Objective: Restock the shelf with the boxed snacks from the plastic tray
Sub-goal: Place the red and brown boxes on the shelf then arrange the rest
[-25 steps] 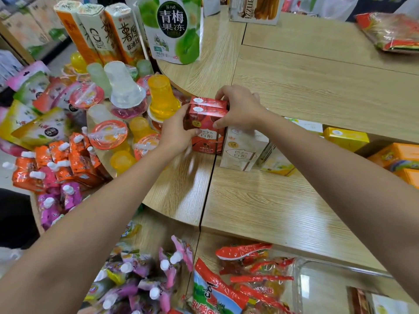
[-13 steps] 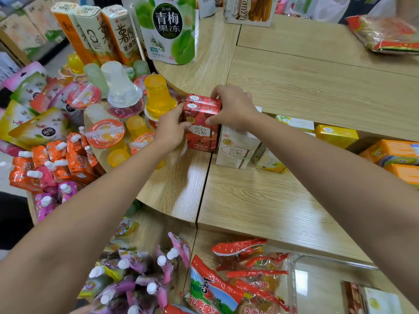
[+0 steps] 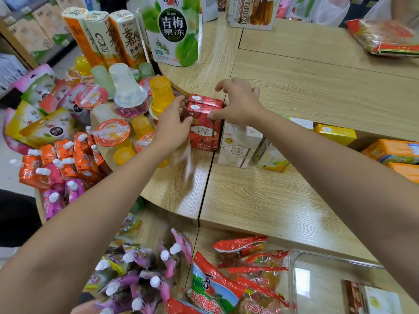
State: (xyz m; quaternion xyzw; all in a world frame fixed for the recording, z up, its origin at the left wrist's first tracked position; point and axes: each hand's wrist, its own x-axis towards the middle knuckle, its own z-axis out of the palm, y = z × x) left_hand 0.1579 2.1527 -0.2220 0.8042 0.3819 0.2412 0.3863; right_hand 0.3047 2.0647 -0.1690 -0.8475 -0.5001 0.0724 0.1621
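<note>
Fig.: head view, left to right. Jelly cups (image 3: 111, 132) & spouted pouches (image 3: 56, 164) crowd the left tier; not task items. Left hand (image 3: 172, 128): grip pressed flat vs. the left face of the red boxes (image 3: 205, 123), thumb on the front box's upper corner. Red boxes: 2 visible, one behind the other, upright, long axis vertical, standing on the shelf (image 3: 260, 196) at the seam between the boards. Right hand (image 3: 238, 105): grip spread, fingers arched over the rear box, thumb at the front box's top right edge; whether fingertips touch is unclear. Both hands abt equally near; boxes lie directly between them. Just right, touching: 1 white box (image 3: 238, 143), same format, upright. Further right: 1 yellow box (image 3: 335, 133). Plastic tray (image 3: 317, 279) sits bottom right, near the wearer; contents there too indistinct to count.
</note>
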